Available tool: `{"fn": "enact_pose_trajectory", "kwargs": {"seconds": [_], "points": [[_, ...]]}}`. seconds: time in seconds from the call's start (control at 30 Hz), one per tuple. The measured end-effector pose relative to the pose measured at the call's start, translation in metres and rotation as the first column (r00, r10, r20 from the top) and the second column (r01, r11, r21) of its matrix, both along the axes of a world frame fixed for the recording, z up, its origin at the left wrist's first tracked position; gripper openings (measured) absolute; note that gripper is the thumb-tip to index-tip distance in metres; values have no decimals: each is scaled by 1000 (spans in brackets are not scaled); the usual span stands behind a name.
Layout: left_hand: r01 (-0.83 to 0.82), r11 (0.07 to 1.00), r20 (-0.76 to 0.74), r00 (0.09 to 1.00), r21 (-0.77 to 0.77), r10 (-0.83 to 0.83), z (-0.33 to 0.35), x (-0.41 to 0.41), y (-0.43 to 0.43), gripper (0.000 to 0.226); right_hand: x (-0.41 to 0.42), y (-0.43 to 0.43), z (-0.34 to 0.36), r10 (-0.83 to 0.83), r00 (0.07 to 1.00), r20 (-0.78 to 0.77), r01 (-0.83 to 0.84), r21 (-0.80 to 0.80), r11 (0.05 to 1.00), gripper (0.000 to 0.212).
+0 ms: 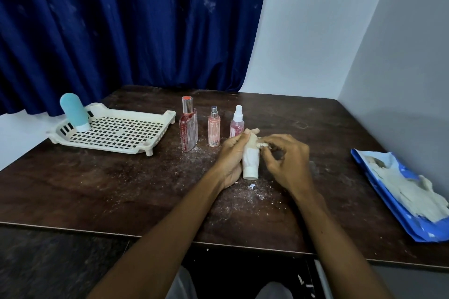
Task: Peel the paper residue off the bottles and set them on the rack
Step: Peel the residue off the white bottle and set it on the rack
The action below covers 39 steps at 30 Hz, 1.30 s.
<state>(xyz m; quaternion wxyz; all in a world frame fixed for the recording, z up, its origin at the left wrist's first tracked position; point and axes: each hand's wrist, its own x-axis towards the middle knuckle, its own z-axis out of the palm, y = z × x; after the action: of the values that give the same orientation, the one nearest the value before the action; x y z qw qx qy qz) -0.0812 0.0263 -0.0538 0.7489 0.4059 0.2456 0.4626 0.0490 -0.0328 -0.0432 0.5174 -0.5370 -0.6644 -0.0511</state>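
My left hand (232,158) grips a white tube bottle (251,161) over the middle of the table, cap pointing toward me. White paper residue (263,145) clings near its far end, and my right hand (285,161) pinches that paper. Behind my hands stand three bottles in a row: a red square one (188,126), a slim pink spray (214,128) and a pink spray with a white nozzle (237,122). A cream plastic rack (116,128) lies at the left rear, with a teal bottle (73,111) standing cap-down in its far left corner.
A blue bag (398,204) holding peeled paper scraps lies at the table's right edge by the wall. White crumbs (252,187) speckle the dark wooden table (121,189). A blue curtain hangs behind.
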Motion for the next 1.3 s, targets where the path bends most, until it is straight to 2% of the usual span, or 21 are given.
{"fn": "enact_pose_trajectory", "kwargs": {"seconds": [0.17, 0.27, 0.5, 0.67, 0.83, 1.0, 1.2, 1.3], "points": [[-9, 1000, 38, 999, -18, 9, -1, 2, 0, 36, 4, -1, 4, -93, 992, -90, 98, 45, 994, 22], [-14, 1000, 10, 1000, 6, 13, -1, 1, 1, 40, 3, -1, 4, -99, 993, -57, 100, 19, 995, 21], [-32, 999, -30, 999, 11, 32, -3, -1, 2, 39, 0, -2, 0, 13, 1000, -24, -14, -34, 999, 20], [-32, 999, -23, 999, 19, 32, -3, -1, 2, 39, 3, 1, -1, -13, 998, -53, 12, -28, 1000, 17], [-28, 1000, -24, 999, 0, 28, -4, -1, 3, 41, 2, -1, 0, 48, 999, -11, -49, -66, 997, 21], [-25, 1000, -21, 999, 6, 26, -3, 0, 4, 35, 4, 2, -1, -17, 999, -28, 16, -38, 999, 16], [-13, 1000, -6, 1000, 1, 13, -4, -1, 4, 41, 0, -1, -1, 81, 997, -18, -82, -52, 995, 20], [-12, 1000, 6, 1000, 1, 12, -4, 0, 3, 39, 3, 0, 0, 33, 999, -23, -33, -28, 999, 19]]}}
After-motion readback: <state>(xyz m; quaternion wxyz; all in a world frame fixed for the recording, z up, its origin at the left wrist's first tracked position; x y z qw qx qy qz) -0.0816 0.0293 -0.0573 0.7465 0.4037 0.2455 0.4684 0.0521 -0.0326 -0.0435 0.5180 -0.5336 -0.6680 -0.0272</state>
